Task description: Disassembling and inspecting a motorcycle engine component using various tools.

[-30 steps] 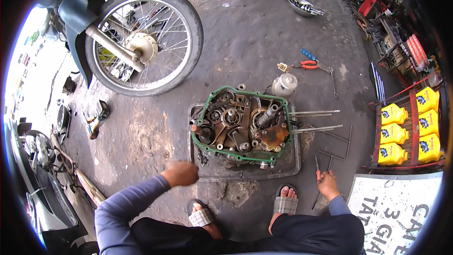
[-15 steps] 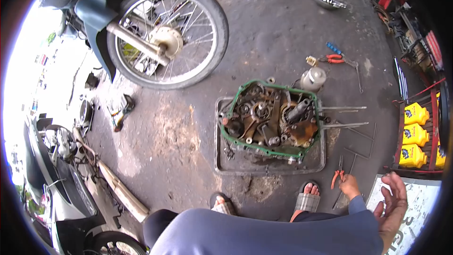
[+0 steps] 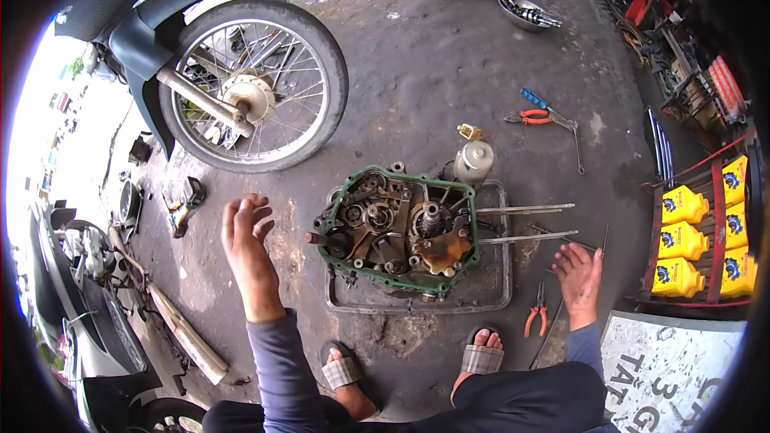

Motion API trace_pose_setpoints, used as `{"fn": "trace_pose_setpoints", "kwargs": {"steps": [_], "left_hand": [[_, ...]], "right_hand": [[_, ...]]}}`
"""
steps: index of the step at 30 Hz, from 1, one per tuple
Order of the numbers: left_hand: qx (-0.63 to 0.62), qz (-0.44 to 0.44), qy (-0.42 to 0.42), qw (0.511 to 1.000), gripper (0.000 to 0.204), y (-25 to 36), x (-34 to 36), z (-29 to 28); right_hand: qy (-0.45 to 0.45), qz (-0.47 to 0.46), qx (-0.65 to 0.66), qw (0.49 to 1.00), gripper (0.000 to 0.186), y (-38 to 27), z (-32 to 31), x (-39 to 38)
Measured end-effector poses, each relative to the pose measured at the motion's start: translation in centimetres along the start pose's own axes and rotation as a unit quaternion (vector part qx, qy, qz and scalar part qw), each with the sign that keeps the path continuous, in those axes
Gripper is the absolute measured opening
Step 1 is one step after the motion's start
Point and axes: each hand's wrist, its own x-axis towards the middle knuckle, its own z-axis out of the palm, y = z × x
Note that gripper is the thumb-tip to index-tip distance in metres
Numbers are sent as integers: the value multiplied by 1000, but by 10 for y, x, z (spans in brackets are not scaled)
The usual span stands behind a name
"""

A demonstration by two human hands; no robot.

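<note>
An opened engine case [image 3: 385, 269] with a green gasket edge lies on a shallow metal tray [image 3: 341, 298], its gears and shafts bared. Two pairs of long studs [image 3: 529, 210] stick out from its right side. My left hand [image 3: 250, 252] hovers left of the case, empty, fingers loosely bent and apart. Beyond the stud tips, to the right, my right hand [image 3: 579, 277] is held up with spread fingers and nothing in it. Orange-handled pliers [image 3: 536, 311] lie on the ground just left of and below that hand.
A motorbike front wheel [image 3: 253, 84] stands at the far left. Behind the case are a pale canister [image 3: 473, 162], a second pair of pliers [image 3: 533, 116] and a bowl of parts [image 3: 528, 12]. Yellow bottles [image 3: 678, 240] fill a red rack at right; a white board [image 3: 666, 369] lies below.
My left arm has swung from across my body at the right to the left of the case. My right hand has come away from the pliers' handles. The view has shifted too.
</note>
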Motion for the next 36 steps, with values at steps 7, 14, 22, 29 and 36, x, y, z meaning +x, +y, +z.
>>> {"fn": "trace_pose_setpoints", "kwargs": {"steps": [7,14,22,29,36], "left_hand": [[-135,-417,-218,872,63,-108,38,19],[-60,-518,-234,820,59,-65,42,48],[-141,-514,-258,806,44,-63,34,51],[-171,-437,-306,828,31,-60,34,44],[-258,-334,-244,873,43,-43,39,52]], "right_hand": [[-90,66,188,976,83,20,121,23],[-27,34,223,974,63,33,150,25],[39,29,280,959,39,42,176,26],[29,14,277,960,32,26,193,12],[-71,-88,283,952,46,-6,225,27]]}}
